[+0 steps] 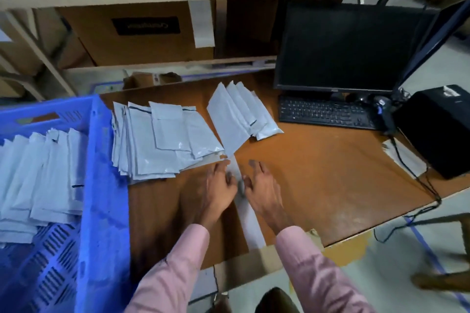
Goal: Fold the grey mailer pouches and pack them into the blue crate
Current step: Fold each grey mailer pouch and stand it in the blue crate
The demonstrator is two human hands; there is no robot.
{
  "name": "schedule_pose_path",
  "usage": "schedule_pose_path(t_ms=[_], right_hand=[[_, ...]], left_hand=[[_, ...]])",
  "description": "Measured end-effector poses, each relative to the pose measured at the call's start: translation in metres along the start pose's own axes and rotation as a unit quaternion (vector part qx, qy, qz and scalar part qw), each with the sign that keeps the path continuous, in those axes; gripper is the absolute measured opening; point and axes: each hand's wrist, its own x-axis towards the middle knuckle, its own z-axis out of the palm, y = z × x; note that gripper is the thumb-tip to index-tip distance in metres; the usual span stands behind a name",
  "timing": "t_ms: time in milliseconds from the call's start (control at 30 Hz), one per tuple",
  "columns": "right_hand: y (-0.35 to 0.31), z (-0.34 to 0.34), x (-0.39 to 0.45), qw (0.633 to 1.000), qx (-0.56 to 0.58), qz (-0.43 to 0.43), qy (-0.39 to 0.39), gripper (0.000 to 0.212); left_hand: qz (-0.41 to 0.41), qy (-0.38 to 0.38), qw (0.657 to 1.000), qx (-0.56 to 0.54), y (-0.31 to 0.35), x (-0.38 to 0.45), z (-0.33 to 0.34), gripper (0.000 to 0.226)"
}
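Observation:
A narrow folded grey mailer pouch (250,221) lies lengthwise on the brown table, running from the front edge up between my hands. My left hand (218,185) and my right hand (259,185) flank it, fingers curled in on its upper part; motion blur hides the exact grip. A fanned pile of flat grey pouches (162,140) sits just beyond my left hand. A second group of folded pouches (241,114) lies further back at centre. The blue crate (101,185) stands at the left, with folded pouches (40,178) stacked inside.
A black monitor (351,46) and keyboard (325,113) stand at the back right, with a black box (437,129) and trailing cables beside them. Shelves with cardboard boxes (137,33) rise behind the table. The table's front edge (356,236) is close on the right.

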Motion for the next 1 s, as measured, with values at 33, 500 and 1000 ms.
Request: schedule_pose_path(t_ms=[33,500,1000], right_hand=[[0.0,0.0,0.007,1.0,0.002,-0.003,-0.004,0.045],[0.037,-0.024,0.084,0.994,0.027,-0.099,-0.036,0.045],[0.066,-0.026,0.059,0.962,0.106,-0.25,-0.019,0.088]], left_hand=[[-0.003,0.004,1.0,0.003,0.002,0.006,0.001,0.046],[-0.002,0.109,0.994,0.02,0.057,0.074,0.036,0.019],[-0.169,0.249,0.717,-0.628,0.101,-0.02,-0.009,0.035]])
